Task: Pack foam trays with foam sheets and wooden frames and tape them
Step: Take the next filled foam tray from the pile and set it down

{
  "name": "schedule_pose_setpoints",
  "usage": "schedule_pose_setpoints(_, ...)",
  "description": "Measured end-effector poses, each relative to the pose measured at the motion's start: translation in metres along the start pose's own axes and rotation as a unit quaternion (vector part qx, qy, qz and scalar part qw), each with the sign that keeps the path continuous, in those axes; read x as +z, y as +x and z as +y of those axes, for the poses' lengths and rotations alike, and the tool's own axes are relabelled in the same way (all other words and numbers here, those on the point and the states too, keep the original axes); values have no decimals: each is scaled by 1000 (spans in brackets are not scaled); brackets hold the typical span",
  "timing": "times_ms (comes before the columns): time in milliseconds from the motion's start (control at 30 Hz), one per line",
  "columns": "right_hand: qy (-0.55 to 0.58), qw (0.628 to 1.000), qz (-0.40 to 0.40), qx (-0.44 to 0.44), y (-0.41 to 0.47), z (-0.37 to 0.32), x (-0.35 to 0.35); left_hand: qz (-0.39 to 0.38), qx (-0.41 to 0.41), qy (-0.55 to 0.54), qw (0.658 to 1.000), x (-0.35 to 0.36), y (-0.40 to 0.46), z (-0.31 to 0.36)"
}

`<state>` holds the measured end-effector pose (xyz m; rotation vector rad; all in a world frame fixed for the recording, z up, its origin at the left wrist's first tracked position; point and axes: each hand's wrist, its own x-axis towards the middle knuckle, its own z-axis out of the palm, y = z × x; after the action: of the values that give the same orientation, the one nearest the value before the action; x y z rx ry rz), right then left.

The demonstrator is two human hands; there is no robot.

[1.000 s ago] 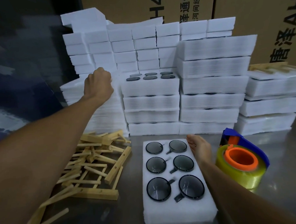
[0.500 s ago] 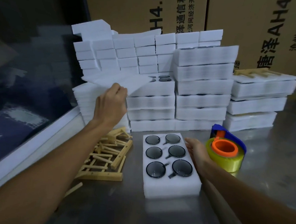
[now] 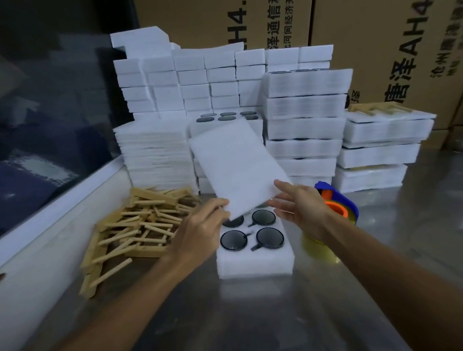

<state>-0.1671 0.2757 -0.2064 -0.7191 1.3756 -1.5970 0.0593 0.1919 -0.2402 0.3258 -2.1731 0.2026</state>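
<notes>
A white foam tray (image 3: 254, 263) with round dark lenses in its pockets lies on the metal table in front of me. Above its far half a thin white foam sheet (image 3: 238, 166) is tilted up, hiding the far pockets. My left hand (image 3: 201, 231) pinches the sheet's near left corner. My right hand (image 3: 300, 206) is at the sheet's near right corner with fingers spread and straight, touching its edge. A heap of wooden frames (image 3: 141, 227) lies to the left of the tray. A tape dispenser (image 3: 338, 209) with yellow tape sits right of the tray, partly behind my right wrist.
Stacks of foam sheets (image 3: 156, 158) and filled foam trays (image 3: 306, 127) line the back. Taped packs (image 3: 380, 150) with a wooden frame on top stand at the right. Cardboard boxes (image 3: 378, 30) rise behind. A white ledge (image 3: 39, 236) runs along the left.
My left hand has drawn a foam sheet off the back stack and brought it over the tray. My right hand has lifted from the tray's side to the sheet's corner.
</notes>
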Motion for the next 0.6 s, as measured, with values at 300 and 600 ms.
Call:
schedule_pose_setpoints(300,-62,997,-35,41,-13,18,-1,91,-574,-437,687,17,19,15)
schedule_pose_setpoints(600,-219,973,69,-7,-14,27,-6,-40,-604,-367,707,17,18,12)
